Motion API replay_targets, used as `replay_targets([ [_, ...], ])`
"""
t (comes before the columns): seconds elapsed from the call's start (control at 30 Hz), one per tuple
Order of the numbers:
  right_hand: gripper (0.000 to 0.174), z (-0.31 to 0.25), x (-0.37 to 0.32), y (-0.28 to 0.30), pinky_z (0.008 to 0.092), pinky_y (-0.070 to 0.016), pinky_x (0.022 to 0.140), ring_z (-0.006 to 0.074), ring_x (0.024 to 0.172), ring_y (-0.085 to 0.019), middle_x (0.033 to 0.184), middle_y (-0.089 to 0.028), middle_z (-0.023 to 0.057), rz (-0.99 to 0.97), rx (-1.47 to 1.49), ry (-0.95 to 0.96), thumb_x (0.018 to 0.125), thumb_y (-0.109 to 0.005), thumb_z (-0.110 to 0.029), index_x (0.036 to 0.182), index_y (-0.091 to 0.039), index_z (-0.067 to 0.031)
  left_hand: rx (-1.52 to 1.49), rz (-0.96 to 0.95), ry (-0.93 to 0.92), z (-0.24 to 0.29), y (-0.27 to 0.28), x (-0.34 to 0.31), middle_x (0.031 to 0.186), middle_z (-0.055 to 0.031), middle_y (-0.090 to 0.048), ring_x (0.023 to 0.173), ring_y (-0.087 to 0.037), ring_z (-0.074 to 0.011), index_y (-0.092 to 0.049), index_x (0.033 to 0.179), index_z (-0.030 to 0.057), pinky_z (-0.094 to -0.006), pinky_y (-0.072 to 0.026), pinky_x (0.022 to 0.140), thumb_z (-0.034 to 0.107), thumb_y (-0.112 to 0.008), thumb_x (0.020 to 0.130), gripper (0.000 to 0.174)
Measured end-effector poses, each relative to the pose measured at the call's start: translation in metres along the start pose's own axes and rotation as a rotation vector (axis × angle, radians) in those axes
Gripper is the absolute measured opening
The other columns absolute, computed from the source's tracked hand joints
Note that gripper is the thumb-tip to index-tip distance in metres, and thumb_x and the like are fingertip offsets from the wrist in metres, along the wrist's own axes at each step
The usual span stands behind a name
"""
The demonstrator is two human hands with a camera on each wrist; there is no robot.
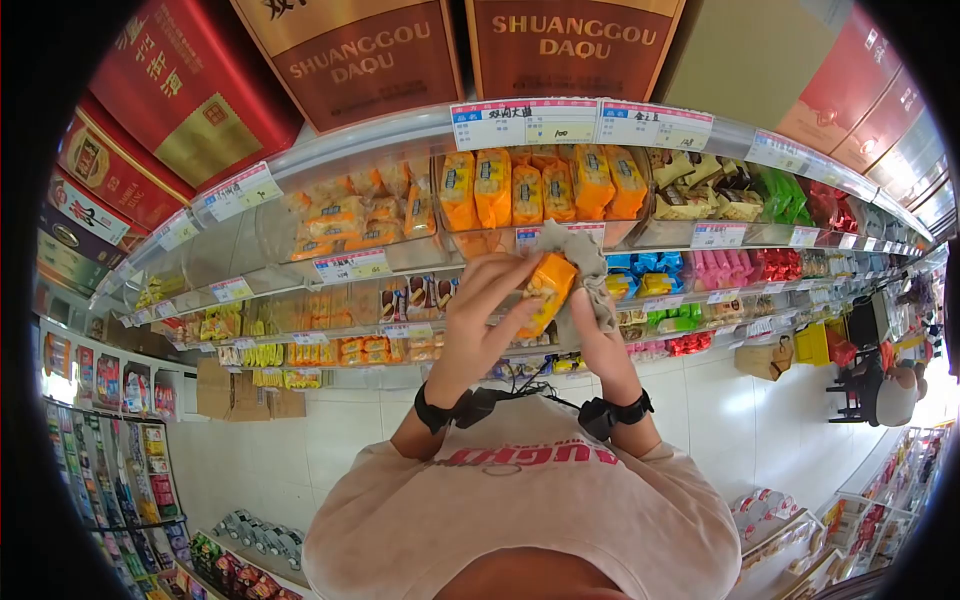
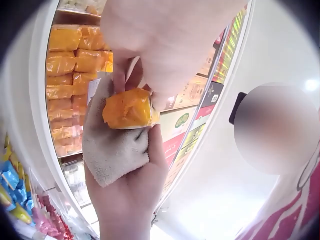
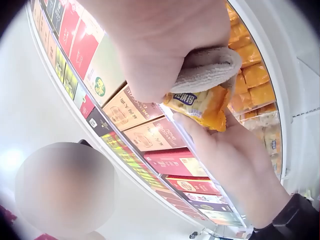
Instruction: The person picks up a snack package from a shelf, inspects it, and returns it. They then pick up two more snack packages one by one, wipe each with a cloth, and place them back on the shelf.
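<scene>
An orange and yellow wrapped snack packet (image 1: 549, 295) is between the two hands, in front of the shelf. The left hand (image 1: 485, 310) pinches its left side with thumb and fingers. A grey cloth (image 1: 582, 275) lies against the packet's right side, and the right hand (image 1: 603, 345) grips it with the thumb in front. In the left wrist view the packet (image 2: 129, 109) rests against the cloth (image 2: 112, 155). The right wrist view shows printing on the packet (image 3: 200, 106), with the folded cloth (image 3: 210, 70) in the right hand beside it.
Clear shelf bins hold similar orange packets (image 1: 492, 188), cream and brown packets (image 1: 705, 185) and loose orange snacks (image 1: 350, 220). Price labels (image 1: 525, 125) line the shelf edges. Large boxes (image 1: 570, 50) stand on top. A cardboard box (image 1: 245, 390) is on the floor, lower left.
</scene>
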State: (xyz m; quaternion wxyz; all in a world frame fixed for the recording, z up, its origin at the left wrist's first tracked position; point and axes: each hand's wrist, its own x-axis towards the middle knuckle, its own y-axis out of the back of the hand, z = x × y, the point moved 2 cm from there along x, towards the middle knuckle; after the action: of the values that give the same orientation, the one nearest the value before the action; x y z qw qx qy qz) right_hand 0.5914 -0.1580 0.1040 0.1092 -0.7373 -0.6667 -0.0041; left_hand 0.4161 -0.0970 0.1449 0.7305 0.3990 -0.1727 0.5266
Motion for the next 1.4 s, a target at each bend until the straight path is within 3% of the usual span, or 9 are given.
replay_targets([
  [0.13,0.057,-0.016,0.009,-0.008,0.0350,-0.0399,0.116,0.0180,0.137,-0.051,0.153,-0.053,0.0107,-0.015,-0.068,0.124,0.109,-0.060,-0.018,0.159,-0.039,0.0017,-0.052,0.037,0.158,0.006,-0.004,-0.005,0.120,-0.0150,-0.070,0.106,-0.069,-0.0271,-0.070,0.135,-0.0008,-0.0377,-0.0542,0.093,0.008,-0.085,0.085,0.053],
  [0.27,0.057,-0.023,0.013,-0.013,0.0352,-0.0411,0.114,0.0180,0.134,-0.052,0.149,-0.057,0.0137,-0.036,-0.231,0.397,0.107,-0.063,-0.012,0.157,-0.042,0.0020,-0.233,0.047,0.141,-0.002,-0.008,-0.004,0.124,-0.0148,-0.069,0.109,-0.069,-0.0252,-0.071,0.131,-0.0030,-0.0359,-0.0543,0.095,0.006,-0.088,0.083,0.052],
  [0.53,0.048,-0.007,0.003,-0.005,0.0321,-0.0518,0.096,0.0155,0.111,-0.065,0.121,-0.070,0.0121,-0.206,-0.127,0.011,0.097,-0.077,-0.012,0.138,-0.058,0.0038,-0.472,0.126,0.191,-0.014,0.009,-0.011,0.123,-0.0132,-0.067,0.113,-0.067,-0.0225,-0.070,0.127,-0.0093,-0.0345,-0.0522,0.100,0.004,-0.086,0.086,0.046],
  [0.67,0.040,-0.016,0.007,-0.016,0.0319,-0.0551,0.080,0.0148,0.088,-0.070,0.097,-0.075,0.0113,-0.153,-0.228,0.265,0.093,-0.084,-0.020,0.119,-0.067,0.0050,-0.551,0.127,0.226,-0.013,0.016,-0.011,0.123,-0.0145,-0.066,0.114,-0.065,-0.0213,-0.068,0.127,-0.0123,-0.0349,-0.0512,0.103,0.003,-0.080,0.092,0.040],
  [0.97,0.039,-0.017,0.013,-0.013,0.0321,-0.0547,0.066,0.0171,0.068,-0.070,0.076,-0.074,0.0094,-0.210,-0.377,0.309,0.082,-0.093,-0.028,0.097,-0.074,0.0023,-0.693,0.139,0.275,-0.020,0.022,-0.020,0.127,-0.0162,-0.066,0.116,-0.065,-0.0210,-0.068,0.125,-0.0114,-0.0349,-0.0529,0.102,0.001,-0.075,0.096,0.032],
  [1.17,0.030,-0.005,0.009,-0.013,0.0289,-0.0519,0.061,0.0098,0.065,-0.067,0.073,-0.072,0.0051,-0.144,-0.281,0.280,0.084,-0.093,-0.020,0.088,-0.073,0.0018,-0.657,0.155,0.234,-0.022,0.023,-0.027,0.131,-0.0165,-0.063,0.120,-0.064,-0.0221,-0.064,0.130,-0.0105,-0.0346,-0.0536,0.102,-0.003,-0.077,0.092,0.040],
  [1.27,0.020,-0.010,0.003,-0.018,0.0276,-0.0514,0.061,0.0067,0.066,-0.064,0.074,-0.071,0.0007,0.090,-0.119,0.104,0.090,-0.087,-0.015,0.092,-0.073,0.0003,-0.606,0.177,0.187,-0.019,0.021,-0.025,0.135,-0.0156,-0.061,0.122,-0.062,-0.0221,-0.057,0.140,-0.0072,-0.0358,-0.0504,0.106,-0.003,-0.078,0.090,0.054],
  [1.37,0.013,-0.006,0.001,-0.008,0.0257,-0.0507,0.061,0.0058,0.067,-0.062,0.079,-0.072,-0.0009,0.184,0.012,0.105,0.095,-0.080,-0.011,0.100,-0.073,-0.0010,-0.581,0.170,0.259,-0.007,0.020,-0.021,0.139,-0.0142,-0.060,0.127,-0.059,-0.0217,-0.051,0.146,-0.0038,-0.0369,-0.0443,0.111,0.001,-0.077,0.089,0.063],
  [1.4,0.023,0.016,-0.001,0.003,0.0268,-0.0529,0.074,0.0082,0.085,-0.065,0.099,-0.074,0.0041,0.234,-0.007,0.103,0.101,-0.074,-0.017,0.117,-0.069,-0.0012,-0.562,0.184,0.248,-0.005,0.020,-0.020,0.143,-0.0145,-0.058,0.130,-0.057,-0.0215,-0.050,0.147,-0.0037,-0.0370,-0.0434,0.113,-0.001,-0.076,0.089,0.064],
])
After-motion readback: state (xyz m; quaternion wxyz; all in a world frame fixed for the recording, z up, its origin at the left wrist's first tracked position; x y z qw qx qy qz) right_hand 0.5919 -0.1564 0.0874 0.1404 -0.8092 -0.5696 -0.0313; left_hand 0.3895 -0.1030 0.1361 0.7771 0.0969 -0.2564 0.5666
